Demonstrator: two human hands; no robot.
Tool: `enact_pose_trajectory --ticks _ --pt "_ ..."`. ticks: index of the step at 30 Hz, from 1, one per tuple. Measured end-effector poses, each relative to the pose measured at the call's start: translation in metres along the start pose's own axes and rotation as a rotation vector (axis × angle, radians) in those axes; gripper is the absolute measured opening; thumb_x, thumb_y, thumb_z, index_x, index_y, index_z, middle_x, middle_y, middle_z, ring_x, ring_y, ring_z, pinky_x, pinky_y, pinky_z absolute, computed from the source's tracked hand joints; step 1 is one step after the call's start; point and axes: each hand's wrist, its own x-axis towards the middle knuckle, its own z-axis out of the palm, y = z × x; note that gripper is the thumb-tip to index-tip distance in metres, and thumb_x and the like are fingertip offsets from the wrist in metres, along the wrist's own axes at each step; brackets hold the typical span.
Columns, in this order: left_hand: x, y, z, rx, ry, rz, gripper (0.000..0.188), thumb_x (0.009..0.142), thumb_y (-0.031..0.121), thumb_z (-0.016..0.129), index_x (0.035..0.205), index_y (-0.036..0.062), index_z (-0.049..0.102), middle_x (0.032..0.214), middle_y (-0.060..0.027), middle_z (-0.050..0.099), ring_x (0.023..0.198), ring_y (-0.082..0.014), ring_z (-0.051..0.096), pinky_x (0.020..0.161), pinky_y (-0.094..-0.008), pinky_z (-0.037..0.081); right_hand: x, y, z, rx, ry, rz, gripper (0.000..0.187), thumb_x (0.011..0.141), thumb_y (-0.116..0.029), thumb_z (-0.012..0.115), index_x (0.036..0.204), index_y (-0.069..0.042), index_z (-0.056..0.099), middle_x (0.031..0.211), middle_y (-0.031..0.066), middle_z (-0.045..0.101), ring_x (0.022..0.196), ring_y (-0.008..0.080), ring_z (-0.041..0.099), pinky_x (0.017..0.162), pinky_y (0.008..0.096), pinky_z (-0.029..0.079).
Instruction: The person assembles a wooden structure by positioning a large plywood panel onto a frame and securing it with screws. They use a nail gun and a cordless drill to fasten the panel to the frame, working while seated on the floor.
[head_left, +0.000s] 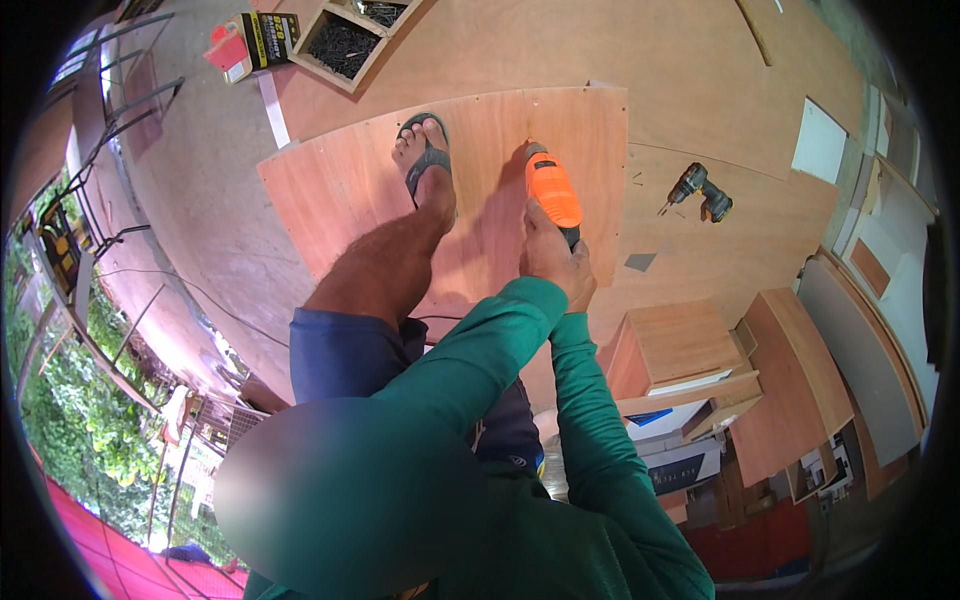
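Note:
An orange power drill (555,192) points away from me, with its tip against a reddish plywood panel (340,190) near the panel's far edge. My left hand (546,243) is closed around the rear of the drill's body. Just behind it, my right hand (580,285) is closed at the dark handle end, which the hands mostly hide. My foot in a dark flip-flop (428,165) presses on the panel, left of the drill. Small screw heads dot the panel's far edge.
Right of the panel, a black cordless drill (700,192) lies beside loose screws. A divided wooden box (345,48) of dark screws and a black-and-yellow carton (265,42) are at the far left. Wooden cabinet pieces (685,345) and boards (790,375) stand near right. A cord (215,300) runs along the left.

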Motion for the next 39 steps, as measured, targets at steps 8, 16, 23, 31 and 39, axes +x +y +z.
enact_pose_trajectory --ticks 8,16,23,31,39 --pt "0.001 0.004 0.002 0.035 0.034 -0.013 0.102 0.092 0.012 0.078 0.169 -0.0016 0.013 0.169 -0.0239 0.035 0.134 -0.0482 0.061 0.113 -0.0520 0.053 0.005 -0.019 0.001 0.029 0.123 -0.018 0.032 0.097 -0.027 0.074 0.115 -0.001 0.070 0.086 0.0202 0.078 0.082 0.0350 0.078 0.071 0.0458 0.058" --pt "0.003 0.010 0.003 -0.032 0.047 -0.017 0.098 0.091 0.013 0.079 0.166 -0.0043 0.019 0.165 -0.0256 0.040 0.136 -0.0486 0.060 0.116 -0.0504 0.051 0.014 -0.050 -0.016 -0.087 0.039 0.012 0.036 0.095 -0.029 0.075 0.115 -0.001 0.069 0.088 0.0217 0.078 0.085 0.0397 0.077 0.073 0.0477 0.058" --pt "0.019 0.042 -0.012 -0.028 -0.016 -0.068 0.104 0.092 0.020 0.080 0.168 -0.0053 0.014 0.162 -0.0265 0.042 0.140 -0.0480 0.055 0.117 -0.0522 0.049 0.045 -0.078 -0.038 -0.170 -0.062 -0.034 0.049 0.093 -0.040 0.075 0.122 -0.003 0.064 0.097 0.0241 0.078 0.093 0.0446 0.076 0.078 0.0496 0.058" --pt "0.029 0.054 -0.020 -0.011 -0.076 -0.108 0.110 0.092 0.023 0.081 0.168 -0.0090 0.008 0.163 -0.0287 0.038 0.141 -0.0451 0.056 0.120 -0.0626 0.039 0.053 -0.090 -0.041 -0.188 -0.114 0.048 0.054 0.091 -0.044 0.076 0.126 -0.004 0.064 0.101 0.0230 0.079 0.097 0.0438 0.077 0.080 0.0490 0.059" --pt "0.015 0.051 -0.015 0.102 0.087 -0.027 0.101 0.089 0.023 0.081 0.162 -0.0137 0.021 0.140 -0.0350 0.061 0.119 -0.0510 0.070 0.104 -0.0530 0.057 0.045 -0.083 -0.043 -0.246 -0.099 0.041 0.053 0.089 -0.044 0.077 0.122 -0.004 0.068 0.100 0.0218 0.079 0.096 0.0433 0.077 0.080 0.0495 0.059"
